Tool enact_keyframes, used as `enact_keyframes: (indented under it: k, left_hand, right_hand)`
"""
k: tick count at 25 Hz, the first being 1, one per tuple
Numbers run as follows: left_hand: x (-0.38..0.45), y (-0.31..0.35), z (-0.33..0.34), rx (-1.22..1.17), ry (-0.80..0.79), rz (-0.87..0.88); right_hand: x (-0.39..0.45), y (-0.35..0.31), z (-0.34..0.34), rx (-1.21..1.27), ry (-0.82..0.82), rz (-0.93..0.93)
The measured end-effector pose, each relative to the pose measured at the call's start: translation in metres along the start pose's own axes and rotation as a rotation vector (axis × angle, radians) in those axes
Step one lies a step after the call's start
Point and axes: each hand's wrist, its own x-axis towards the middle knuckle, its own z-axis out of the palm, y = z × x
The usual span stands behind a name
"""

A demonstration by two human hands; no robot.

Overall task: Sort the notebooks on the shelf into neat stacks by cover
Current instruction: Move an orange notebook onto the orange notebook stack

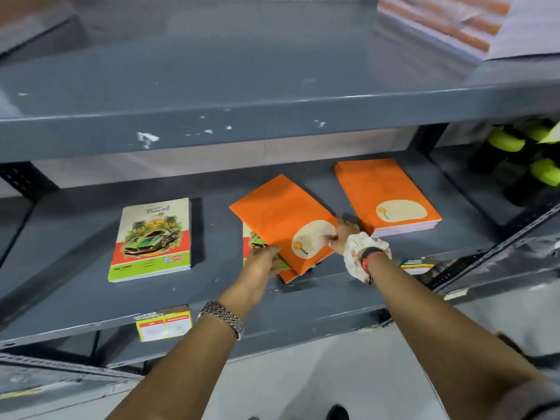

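On the grey shelf [91,286] a stack of car-cover notebooks [153,237] lies at the left and a stack of orange notebooks [385,192] at the right. Between them sits a mixed pile: an orange notebook [278,216] lies skewed on top, with a car-cover notebook [253,239] showing under its left edge. My right hand [345,230] pinches the orange notebook's right edge by its cream label. My left hand [263,262] grips the pile's lower left corner, fingers on the car-cover notebook.
An upper grey shelf [242,128] overhangs the working shelf. Green and black items [521,159] fill the bay at right. Price tags [163,324] hang on the shelf's front edge. More orange-edged stock [439,22] sits on the top shelf, far right.
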Motion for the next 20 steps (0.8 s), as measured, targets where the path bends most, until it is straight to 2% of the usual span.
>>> enact_keyframes:
  k: [2, 4, 8, 10, 13, 15, 20]
  left_hand:
    - [0.003, -0.001, 0.008, 0.027, 0.099, 0.015]
    - [0.005, -0.004, 0.014, 0.052, 0.157, 0.038]
    - [-0.001, -0.004, 0.036, -0.087, 0.249, 0.200]
    - [-0.007, 0.000, 0.066, -0.104, 0.227, 0.274]
    - [-0.006, 0.004, 0.118, -0.098, 0.186, 0.297]
    - [0.006, 0.007, 0.156, 0.002, 0.159, 0.338]
    - [0.048, 0.013, 0.209, 0.278, 0.002, 0.345]
  right_hand:
    - [0.005, 0.005, -0.006, 0.052, -0.008, -0.009]
    - [0.007, 0.009, -0.016, 0.217, -0.011, -0.033]
    - [0.006, 0.038, -0.041, 0.537, 0.035, -0.146]
    - [0.005, 0.068, -0.054, 0.658, 0.075, -0.138]
    - [0.002, 0.113, -0.072, 0.739, 0.190, -0.100]
    - [0.002, 0.145, -0.088, 0.776, 0.258, -0.045]
    - [0.023, 0.189, -0.103, 0.814, 0.283, 0.090]
